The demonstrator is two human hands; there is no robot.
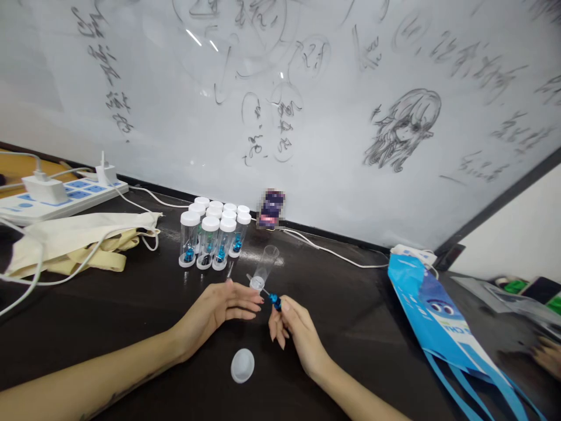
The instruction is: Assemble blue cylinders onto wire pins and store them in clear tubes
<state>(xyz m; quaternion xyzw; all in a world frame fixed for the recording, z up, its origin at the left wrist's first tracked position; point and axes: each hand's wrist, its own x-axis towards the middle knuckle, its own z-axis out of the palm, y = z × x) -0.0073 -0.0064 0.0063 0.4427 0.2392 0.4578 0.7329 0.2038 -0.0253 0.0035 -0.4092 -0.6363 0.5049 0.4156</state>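
Note:
My right hand pinches a small shiny blue metal piece with a thin rod that points toward the tube. My left hand has its fingers stretched out and holds nothing that I can see; its fingertips are close to the rod and the tube's base. Just beyond both hands is an uncapped clear plastic tube. A loose white cap lies on the dark table, nearer to me. Behind my left hand, a small thin object is too blurred to name.
Several white-capped clear tubes with blue pieces inside stand at back left. A phone leans on the whiteboard. Left are a cream cloth bag and power strip; right, a blue bag and another person's hand.

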